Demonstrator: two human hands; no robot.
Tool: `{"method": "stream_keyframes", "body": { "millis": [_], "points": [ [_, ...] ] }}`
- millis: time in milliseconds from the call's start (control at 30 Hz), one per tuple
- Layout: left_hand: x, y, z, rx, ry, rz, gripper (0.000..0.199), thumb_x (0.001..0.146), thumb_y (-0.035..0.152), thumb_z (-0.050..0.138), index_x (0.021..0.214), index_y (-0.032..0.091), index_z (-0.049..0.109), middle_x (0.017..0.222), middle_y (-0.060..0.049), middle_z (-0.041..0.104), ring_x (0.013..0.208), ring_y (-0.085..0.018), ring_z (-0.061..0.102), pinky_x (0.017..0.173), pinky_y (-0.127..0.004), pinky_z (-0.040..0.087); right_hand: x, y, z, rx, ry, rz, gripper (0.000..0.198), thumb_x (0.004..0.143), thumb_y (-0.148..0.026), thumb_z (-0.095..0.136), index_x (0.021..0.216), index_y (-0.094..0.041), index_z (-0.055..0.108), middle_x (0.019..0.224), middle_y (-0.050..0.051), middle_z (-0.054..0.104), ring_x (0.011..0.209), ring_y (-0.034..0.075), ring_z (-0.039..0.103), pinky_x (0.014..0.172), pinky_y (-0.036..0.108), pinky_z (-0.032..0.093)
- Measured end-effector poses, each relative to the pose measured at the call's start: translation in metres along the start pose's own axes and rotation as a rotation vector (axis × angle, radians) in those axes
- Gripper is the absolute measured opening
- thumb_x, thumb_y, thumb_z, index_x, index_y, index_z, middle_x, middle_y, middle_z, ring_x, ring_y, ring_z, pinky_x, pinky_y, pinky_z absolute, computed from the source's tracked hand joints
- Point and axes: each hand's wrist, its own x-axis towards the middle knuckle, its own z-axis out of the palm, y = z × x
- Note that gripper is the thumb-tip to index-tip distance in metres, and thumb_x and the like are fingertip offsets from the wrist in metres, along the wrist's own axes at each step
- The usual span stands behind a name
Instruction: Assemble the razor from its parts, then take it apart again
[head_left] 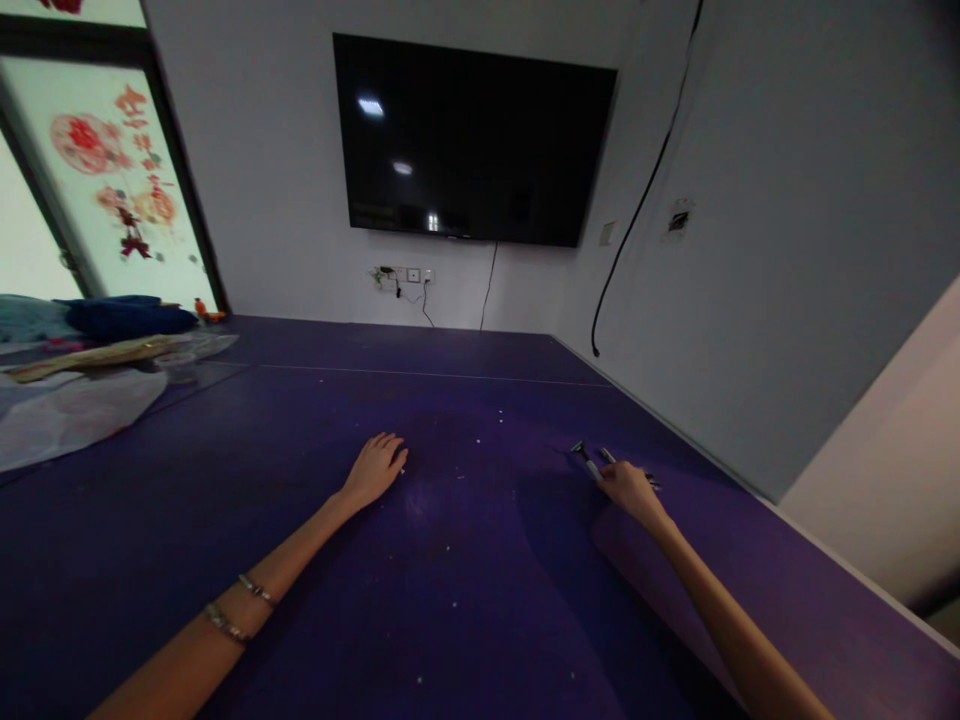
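Observation:
My left hand [375,470] lies palm down on the purple tabletop [450,520], fingers stretched out and holding nothing. Two bracelets circle that forearm. Over at the right, my right hand [632,491] has its fingers closed on the handle end of a razor [588,460], whose head points up and to the left. Just beyond these fingers a small light-coloured piece [607,456] shows. More small dark and silver items [652,481] lie at the hand's right side, partly hidden by it; I cannot make out their kind.
Small white specks are scattered over the tabletop. Clear plastic sheeting [82,410] and dark blue cloth [131,317] lie at the far left. A television [480,140] hangs on the back wall, with sockets below. A black cable [637,205] dangles at the right wall.

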Motion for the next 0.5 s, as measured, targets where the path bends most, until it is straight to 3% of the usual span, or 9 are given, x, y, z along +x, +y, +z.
{"method": "stream_keyframes", "body": {
  "millis": [133, 300, 400, 500],
  "points": [
    [0.011, 0.062, 0.000, -0.266, 0.043, 0.094, 0.030, 0.086, 0.032, 0.040, 0.091, 0.017, 0.066, 0.099, -0.008, 0.066, 0.096, -0.019, 0.057, 0.091, -0.033, 0.039, -0.002, -0.040, 0.004, 0.071, 0.068, -0.084, 0.019, 0.073, -0.018, 0.052, 0.075, -0.016, 0.070, 0.072, 0.007, 0.068, 0.070, 0.018, 0.063, 0.053, 0.021, 0.033],
    [0.028, 0.136, 0.018, -0.559, -0.131, -0.012, 0.035, 0.084, 0.038, 0.042, 0.083, 0.015, 0.069, 0.080, -0.007, 0.069, 0.072, -0.017, 0.060, 0.066, -0.026, 0.042, -0.015, -0.103, 0.010, 0.166, 0.110, -0.205, 0.020, 0.077, -0.019, 0.049, 0.076, -0.018, 0.069, 0.067, 0.004, 0.066, 0.061, 0.016, 0.060, 0.051, 0.021, 0.031],
    [0.038, 0.159, 0.027, -0.640, -0.145, -0.099, 0.045, 0.083, 0.046, 0.041, 0.075, 0.012, 0.068, 0.071, -0.008, 0.067, 0.066, -0.018, 0.059, 0.059, -0.025, 0.038, -0.024, -0.132, 0.011, 0.186, 0.131, -0.297, 0.021, 0.079, -0.020, 0.048, 0.081, -0.019, 0.069, 0.071, 0.005, 0.066, 0.063, 0.015, 0.060, 0.053, 0.021, 0.033],
    [0.045, 0.166, 0.031, -0.698, -0.145, -0.190, 0.051, 0.082, 0.052, 0.038, 0.067, 0.011, 0.065, 0.061, -0.006, 0.064, 0.060, -0.017, 0.057, 0.055, -0.024, 0.037, -0.031, -0.149, 0.010, 0.182, 0.157, -0.344, 0.021, 0.079, -0.020, 0.049, 0.083, -0.019, 0.069, 0.076, 0.006, 0.065, 0.067, 0.015, 0.059, 0.055, 0.020, 0.036]
  ]
}}
